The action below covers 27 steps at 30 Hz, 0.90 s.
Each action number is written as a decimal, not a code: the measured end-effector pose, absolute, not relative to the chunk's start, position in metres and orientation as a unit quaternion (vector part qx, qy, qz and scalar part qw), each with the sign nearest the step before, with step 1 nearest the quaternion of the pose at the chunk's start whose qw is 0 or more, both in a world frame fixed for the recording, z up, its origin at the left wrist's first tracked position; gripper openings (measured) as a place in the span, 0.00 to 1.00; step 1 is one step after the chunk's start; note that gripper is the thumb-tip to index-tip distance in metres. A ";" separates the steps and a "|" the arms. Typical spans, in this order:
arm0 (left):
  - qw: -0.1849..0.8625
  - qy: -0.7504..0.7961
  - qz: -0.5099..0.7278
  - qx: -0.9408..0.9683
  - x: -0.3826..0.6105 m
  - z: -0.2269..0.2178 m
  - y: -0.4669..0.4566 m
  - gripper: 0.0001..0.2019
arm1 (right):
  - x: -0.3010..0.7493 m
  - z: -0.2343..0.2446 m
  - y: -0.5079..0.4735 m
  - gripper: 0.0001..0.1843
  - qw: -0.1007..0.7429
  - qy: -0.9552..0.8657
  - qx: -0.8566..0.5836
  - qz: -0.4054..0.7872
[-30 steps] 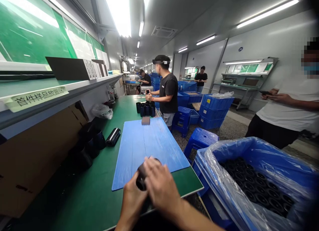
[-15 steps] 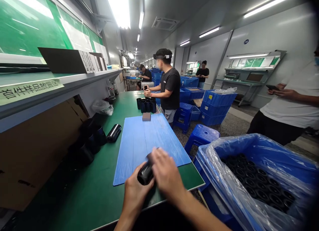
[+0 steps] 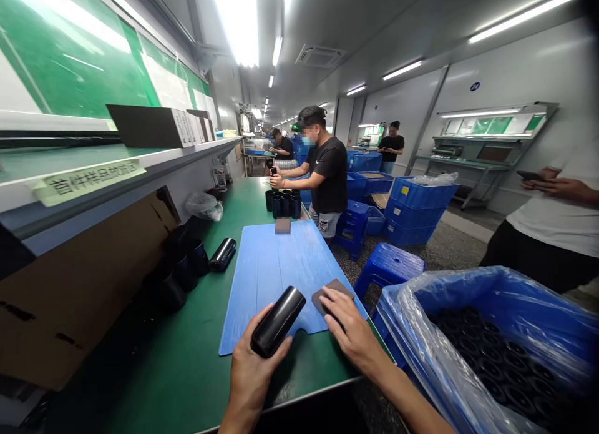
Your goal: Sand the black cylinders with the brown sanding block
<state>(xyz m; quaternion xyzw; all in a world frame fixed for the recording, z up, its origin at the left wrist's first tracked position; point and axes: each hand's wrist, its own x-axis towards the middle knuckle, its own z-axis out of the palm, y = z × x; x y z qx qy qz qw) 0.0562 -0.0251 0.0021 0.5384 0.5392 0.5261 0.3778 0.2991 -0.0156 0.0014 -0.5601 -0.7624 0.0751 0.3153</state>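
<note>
The left hand cradles a glossy black cylinder, tilted across the palm, its grip closed round the barrel. The cylinder is held over the near edge of a blue corrugated plastic sheet lying on the green surface. The right hand is just beside it, with its fingers spread over a brownish sanding pad; from this angle, I cannot tell whether the thumb pinches the pad from below. A second pad lies at the far end of the sheet, past which upright black cylinders stand in a cluster. More black cylinders fill a plastic-lined blue crate to the right. The step in hand appears to be hand-finishing the cylinder's surface; the next move calls for the pad to meet the barrel while the left hand keeps it steady.
</note>
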 end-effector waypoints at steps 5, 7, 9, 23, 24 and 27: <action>0.404 0.512 0.575 0.494 0.051 0.008 -0.034 0.33 | 0.306 0.016 0.002 0.39 0.218 -0.707 -0.672 0.023; 0.407 0.509 0.586 0.481 0.049 0.008 -0.035 0.33 | 0.316 0.023 0.009 0.47 0.147 -0.751 -0.639 0.076; 0.415 0.504 0.581 0.486 0.047 0.007 -0.034 0.33 | 0.327 0.028 0.014 0.52 0.097 -0.793 -0.587 0.129; 0.338 0.567 0.516 0.546 0.061 -0.001 -0.027 0.27 | 0.333 0.030 0.013 0.35 0.219 -0.801 -0.539 0.141; 0.337 0.568 0.513 0.548 0.062 -0.002 -0.026 0.27 | 0.323 0.032 0.007 0.34 0.244 -0.789 -0.549 0.131; 0.329 0.575 0.509 0.549 0.063 -0.005 -0.025 0.29 | 0.276 0.039 -0.018 0.35 0.326 -0.758 -0.559 0.082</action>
